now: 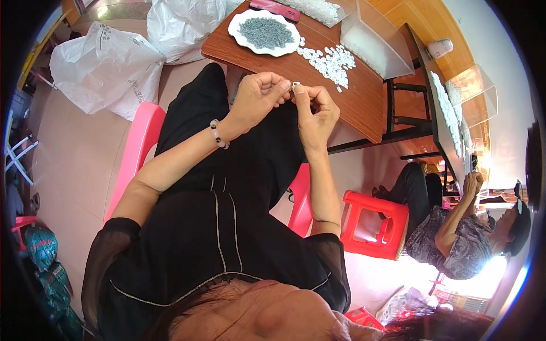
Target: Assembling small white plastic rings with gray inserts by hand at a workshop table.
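My left hand (260,98), with a beaded bracelet (218,135) on its wrist, is closed in a pinch above my lap. My right hand (317,116) is closed too, its thumb and forefinger meeting the left fingertips. Between them shows a small white plastic piece (294,85), much like a cable clip; its finer detail is too small to make out. Just beyond, on the brown table (358,111), lies a loose spread of similar white pieces (330,63). A white scalloped plate (234,29) beside them holds a heap of thin grey nail-like pins (265,33).
A clear bin (384,42) of white pieces stands at the table's far right, near a dark pink case (276,9). White sacks (108,68) fill the far left floor. At right, another person (449,238) works at a second table, near a red stool (372,224).
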### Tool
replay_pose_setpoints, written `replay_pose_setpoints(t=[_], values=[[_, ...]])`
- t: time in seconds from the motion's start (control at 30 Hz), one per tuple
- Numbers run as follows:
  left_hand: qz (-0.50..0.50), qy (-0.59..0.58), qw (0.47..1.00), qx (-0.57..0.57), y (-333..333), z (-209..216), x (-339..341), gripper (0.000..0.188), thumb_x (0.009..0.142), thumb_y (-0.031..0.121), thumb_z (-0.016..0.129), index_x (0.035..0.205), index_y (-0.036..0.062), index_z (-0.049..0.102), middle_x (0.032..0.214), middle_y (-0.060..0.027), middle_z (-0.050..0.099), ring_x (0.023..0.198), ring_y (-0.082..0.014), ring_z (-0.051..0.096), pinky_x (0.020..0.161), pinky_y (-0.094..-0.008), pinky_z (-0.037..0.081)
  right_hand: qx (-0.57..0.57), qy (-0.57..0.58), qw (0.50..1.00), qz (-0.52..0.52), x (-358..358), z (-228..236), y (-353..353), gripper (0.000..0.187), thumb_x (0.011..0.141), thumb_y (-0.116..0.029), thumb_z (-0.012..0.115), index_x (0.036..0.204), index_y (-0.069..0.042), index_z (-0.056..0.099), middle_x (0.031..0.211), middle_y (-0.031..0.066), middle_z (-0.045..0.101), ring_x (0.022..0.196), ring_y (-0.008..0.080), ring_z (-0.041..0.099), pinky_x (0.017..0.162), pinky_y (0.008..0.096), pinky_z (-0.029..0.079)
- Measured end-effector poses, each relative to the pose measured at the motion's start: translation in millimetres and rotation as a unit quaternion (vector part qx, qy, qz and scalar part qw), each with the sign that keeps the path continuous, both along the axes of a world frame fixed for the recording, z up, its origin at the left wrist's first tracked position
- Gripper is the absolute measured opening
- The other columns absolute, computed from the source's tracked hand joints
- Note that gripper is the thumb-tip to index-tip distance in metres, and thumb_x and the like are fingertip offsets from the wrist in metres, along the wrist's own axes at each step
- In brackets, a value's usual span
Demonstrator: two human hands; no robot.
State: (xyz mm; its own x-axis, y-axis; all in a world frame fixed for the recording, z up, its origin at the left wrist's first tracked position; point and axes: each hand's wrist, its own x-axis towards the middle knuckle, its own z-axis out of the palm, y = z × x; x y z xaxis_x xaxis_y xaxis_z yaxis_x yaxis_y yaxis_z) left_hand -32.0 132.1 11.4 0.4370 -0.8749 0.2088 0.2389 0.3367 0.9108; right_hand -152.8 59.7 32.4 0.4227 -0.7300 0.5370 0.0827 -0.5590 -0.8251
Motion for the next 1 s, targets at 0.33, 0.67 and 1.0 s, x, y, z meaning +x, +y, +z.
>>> replay_pose_setpoints(t=[0.33,0.67,1.0], values=[[0.023,-0.022,0.999,-0.014,-2.9,-2.4,-2.8,0.017,0.090,0.013,0.063,0.089,-0.0033,0.064,0.075,-0.0032,0.065,0.067,-0.0051,0.058,0.060,-0.0190,0.047,-0.010,0.025,1.000,0.001,-1.1,-4.8,-3.4,0.012,0.088,-0.008,0.064,0.079,0.001,0.064,0.070,0.0010,0.063,0.063,0.0034,0.053,0.057,0.0179,0.041],[0.027,-0.040,0.999,0.008,-4.6,-1.7,-1.3,0.017,0.090,0.014,0.062,0.088,-0.0029,0.064,0.075,-0.0030,0.065,0.065,-0.0048,0.057,0.060,-0.0194,0.047,0.070,0.030,0.997,0.031,-2.1,-0.3,-4.0,0.014,0.089,-0.009,0.064,0.080,0.001,0.065,0.071,0.0003,0.062,0.063,0.0037,0.053,0.059,0.0182,0.042],[0.022,-0.033,0.999,0.009,-3.3,-4.6,1.4,0.019,0.091,0.017,0.062,0.090,-0.0021,0.064,0.075,-0.0026,0.065,0.066,-0.0046,0.056,0.061,-0.0188,0.046,0.084,0.018,0.996,0.030,-2.7,1.3,-2.7,0.013,0.089,-0.009,0.064,0.081,0.001,0.065,0.073,0.0010,0.063,0.066,0.0047,0.055,0.062,0.0191,0.043]])
